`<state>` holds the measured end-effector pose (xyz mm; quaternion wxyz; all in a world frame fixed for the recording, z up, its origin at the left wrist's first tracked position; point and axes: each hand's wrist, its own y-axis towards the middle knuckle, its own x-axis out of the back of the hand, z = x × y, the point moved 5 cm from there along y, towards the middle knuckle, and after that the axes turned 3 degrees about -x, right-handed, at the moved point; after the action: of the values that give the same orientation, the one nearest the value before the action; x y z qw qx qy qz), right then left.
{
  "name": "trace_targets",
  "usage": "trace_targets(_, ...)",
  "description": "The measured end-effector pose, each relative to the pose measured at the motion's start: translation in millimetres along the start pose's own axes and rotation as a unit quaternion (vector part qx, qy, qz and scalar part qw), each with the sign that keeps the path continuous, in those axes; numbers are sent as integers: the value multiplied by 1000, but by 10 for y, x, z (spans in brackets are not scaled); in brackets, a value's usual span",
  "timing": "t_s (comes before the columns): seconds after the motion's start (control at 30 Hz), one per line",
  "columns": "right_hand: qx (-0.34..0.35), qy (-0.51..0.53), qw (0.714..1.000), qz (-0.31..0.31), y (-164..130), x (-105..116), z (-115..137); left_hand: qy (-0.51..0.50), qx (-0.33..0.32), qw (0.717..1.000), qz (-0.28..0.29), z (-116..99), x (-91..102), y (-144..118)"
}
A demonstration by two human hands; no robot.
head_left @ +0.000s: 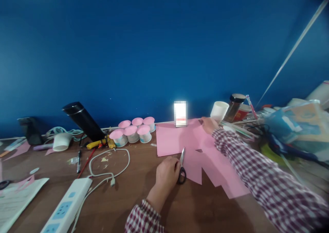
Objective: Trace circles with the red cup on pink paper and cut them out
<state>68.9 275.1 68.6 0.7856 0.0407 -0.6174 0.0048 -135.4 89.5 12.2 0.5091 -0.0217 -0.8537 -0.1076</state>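
Observation:
My left hand (167,172) is closed at the front middle of the table, its fingers curled about the scissors (182,160). The blades point away from me, and one black handle loop shows beside the fingers; the other is hidden. Farther back, my right hand (209,124) has its fingers drawn together at the far edge of a pink paper sheet (169,140), near the wall. Its fingertips are partly hidden. More pink paper pieces (228,178) overlap under and beside my right forearm. A bright, blurred-out upright object (180,113) stands behind the sheet.
Several paper cups topped with pink discs (130,130) stand left of the sheet. A white cup (219,111) and a dark-lidded jar (234,107) are at back right. Leftward lie a white cable (110,174), a power strip (67,205) and a black bottle (83,121).

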Motion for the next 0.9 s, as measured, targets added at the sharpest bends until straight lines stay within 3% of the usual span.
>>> trace_targets(0.3, 162, -1, 978, -134, -541, 1164, 336, 48, -2, 998, -27, -19, 0, -12)
trace_targets(0.4, 242, 31, 940, -237, -810, 1576, 467, 44, -6, 999, -29, -15, -8, -15)
trace_targets(0.5, 272, 58, 907, -315, -997, 1878, 517, 38, -9, 998, -41, -16, 5, -20)
trace_targets(0.67, 240, 96, 866, -428, -1151, 2223, 441, -5, -16, 995, -98, -25, 87, -23)
trace_targets(0.77, 220, 170, 830, -483, -1171, 2337, 349, -68, -35, 990, -120, -40, 113, -19)
trace_targets(0.83, 211, 262, 805, -489, -1128, 2341, 292, -126, -50, 984, -116, -58, 102, -12)
trace_targets(0.9, 202, 396, 780, -441, -1023, 2264, 260, -204, -57, 973, -95, -79, 70, -8)
